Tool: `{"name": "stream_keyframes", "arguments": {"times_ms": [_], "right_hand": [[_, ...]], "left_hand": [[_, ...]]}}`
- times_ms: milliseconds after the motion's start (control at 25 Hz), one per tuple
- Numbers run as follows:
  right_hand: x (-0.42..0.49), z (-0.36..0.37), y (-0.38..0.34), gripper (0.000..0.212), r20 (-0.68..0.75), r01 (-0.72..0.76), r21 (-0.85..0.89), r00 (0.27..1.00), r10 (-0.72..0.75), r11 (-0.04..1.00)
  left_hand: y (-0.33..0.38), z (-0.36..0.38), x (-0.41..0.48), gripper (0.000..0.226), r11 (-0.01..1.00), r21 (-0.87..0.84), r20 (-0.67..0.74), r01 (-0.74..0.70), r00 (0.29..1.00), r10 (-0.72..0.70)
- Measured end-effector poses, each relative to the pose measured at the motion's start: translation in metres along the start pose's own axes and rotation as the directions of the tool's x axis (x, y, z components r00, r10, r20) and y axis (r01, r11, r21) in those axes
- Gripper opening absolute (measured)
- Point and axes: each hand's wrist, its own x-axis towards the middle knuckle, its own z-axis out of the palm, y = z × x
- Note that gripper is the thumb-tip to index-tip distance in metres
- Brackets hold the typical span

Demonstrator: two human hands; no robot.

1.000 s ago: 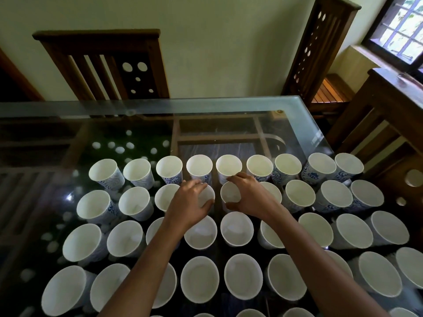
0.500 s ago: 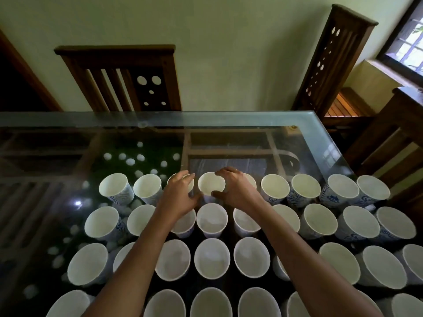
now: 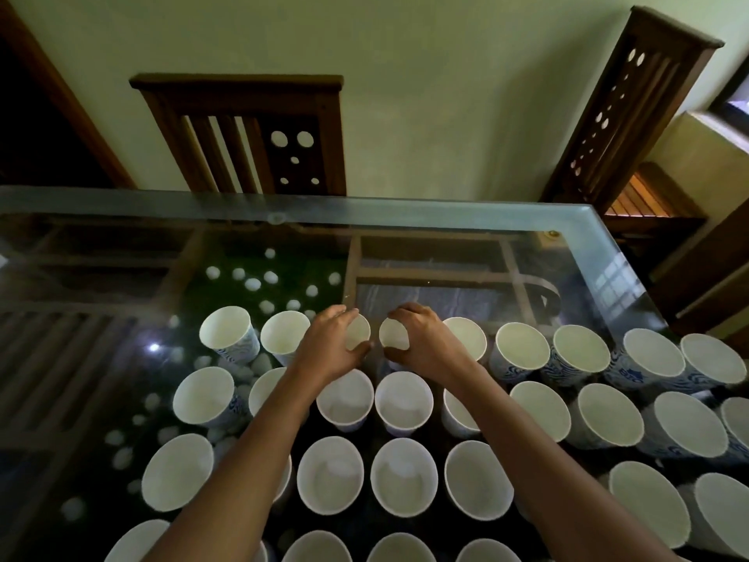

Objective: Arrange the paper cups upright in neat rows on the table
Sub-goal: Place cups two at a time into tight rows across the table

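Several white paper cups with blue print stand upright in rows on the glass table [image 3: 405, 215]. In the farthest row, my left hand [image 3: 330, 344] grips one cup [image 3: 360, 332] with fingers over its rim and thumb on the near side. Right beside it, my right hand [image 3: 421, 340] grips the neighbouring cup [image 3: 392, 333] the same way. The two held cups almost touch. More cups stand to the left [image 3: 229, 328] and to the right [image 3: 523, 346] in that row, and nearer rows [image 3: 403, 403] lie under my forearms.
The glass top extends bare beyond the far row up to its back edge. A wooden chair [image 3: 247, 131] stands behind the table against the wall, another chair [image 3: 632, 107] at the right corner. Wooden furniture [image 3: 705, 269] sits close to the table's right edge.
Both hands moved from the second row to the farthest row and now each holds a cup there. The camera tilted up, so the table's back edge shows lower.
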Motion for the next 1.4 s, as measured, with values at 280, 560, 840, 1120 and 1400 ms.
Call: {"name": "stream_keyframes", "arguments": {"times_ms": [280,560,840,1120,1400], "right_hand": [[-0.001,0.000,0.000,0.064,0.027,-0.037,-0.005,0.999,0.037,0.999],[0.000,-0.002,-0.018,0.056,-0.030,-0.005,-0.006,1.000,0.005,1.000],[0.028,0.034,-0.091,0.054,0.012,0.093,0.111,0.995,-0.095,0.989],[0.054,0.064,-0.127,0.069,0.057,0.009,0.050,0.998,-0.011,0.999],[0.062,0.073,-0.134,0.065,0.038,-0.036,0.034,0.999,0.035,0.999]], "left_hand": [[-0.004,0.003,-0.005,0.064,0.999,-0.005,0.004,-0.042,0.999,0.042],[-0.014,-0.010,-0.011,0.061,0.999,-0.014,-0.066,-0.049,0.997,0.048],[-0.094,-0.057,-0.028,0.058,0.999,-0.033,-0.135,-0.016,0.991,0.011],[-0.144,-0.084,-0.024,0.066,0.998,-0.061,-0.105,0.011,0.994,-0.017],[-0.163,-0.076,-0.009,0.073,0.997,-0.080,-0.041,0.003,0.999,-0.007]]}}
